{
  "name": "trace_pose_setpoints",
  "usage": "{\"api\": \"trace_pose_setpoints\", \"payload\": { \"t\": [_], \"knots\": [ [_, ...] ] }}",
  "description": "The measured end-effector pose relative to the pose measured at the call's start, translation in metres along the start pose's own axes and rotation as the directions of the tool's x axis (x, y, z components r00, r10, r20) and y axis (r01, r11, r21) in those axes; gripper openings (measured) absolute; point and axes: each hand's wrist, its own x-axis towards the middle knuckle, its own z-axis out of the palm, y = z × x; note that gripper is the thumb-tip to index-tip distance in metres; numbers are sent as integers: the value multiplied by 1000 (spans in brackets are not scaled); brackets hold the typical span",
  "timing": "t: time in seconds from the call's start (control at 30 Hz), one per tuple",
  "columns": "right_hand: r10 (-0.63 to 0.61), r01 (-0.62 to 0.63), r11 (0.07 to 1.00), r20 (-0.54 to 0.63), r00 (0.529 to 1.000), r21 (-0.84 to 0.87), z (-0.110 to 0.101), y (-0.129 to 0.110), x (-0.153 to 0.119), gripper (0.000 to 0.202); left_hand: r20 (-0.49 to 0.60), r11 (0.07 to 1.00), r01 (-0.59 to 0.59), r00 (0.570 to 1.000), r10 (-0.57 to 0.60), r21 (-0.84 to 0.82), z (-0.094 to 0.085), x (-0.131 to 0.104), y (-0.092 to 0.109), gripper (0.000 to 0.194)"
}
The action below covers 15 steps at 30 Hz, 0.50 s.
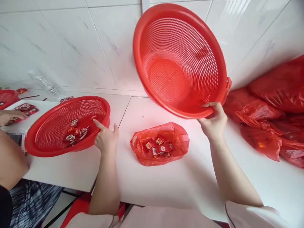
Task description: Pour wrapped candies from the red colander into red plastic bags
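Large red perforated basket point(166, 76) is tilted up above the far side of the white table point(152, 186), its open mouth facing the camera and nothing visible in it. The right hand point(213, 118) has hold of its near-right rim, the thumb over the inside edge and the other fingers closed around underneath.

Near and below it, an open red plastic bag point(177, 136) lies on the table with several small wrapped packets point(160, 148) inside. To the left of the bag, the left hand point(106, 137) is at the right rim of a second red perforated basket point(48, 137). Its index finger points out over that basket and its thumb stands up well apart, while the other fingers curl in; whether they touch the rim I cannot tell. More small packets point(77, 133) are in the second basket.

Farther left, a co-worker's hand point(11, 117) is at some red packages point(27, 108), with part of a third red basket point(9, 96) beyond. On the right, filled red plastic bags point(273, 98) are heaped against the tiled wall point(71, 41).
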Motion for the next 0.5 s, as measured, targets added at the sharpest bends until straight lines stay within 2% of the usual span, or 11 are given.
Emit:
{"api": "trace_pose_setpoints", "payload": {
  "t": [0.07,0.2,0.27,0.37,0.5],
  "knots": [
    [38,-39,999,-44,998,-13,-7,1,5,36,77,999,2,997,-5,39,-1,8,-8,73],
    [99,-101,994,-79,992,-28,-20,2,12,35,86,1000,-9,996,11,-25,7,12,-14,58],
    [103,-107,993,-93,990,-39,-24,1,14,34,45,994,-33,998,38,-103,15,11,-12,54],
    [95,-101,993,-102,990,-56,-27,-1,16,35,-51,969,-144,989,136,-199,31,13,-9,46],
    [96,-100,993,-62,993,-58,-29,-1,16,38,-144,902,-351,935,324,-252,45,17,-8,42]
  ]
}}
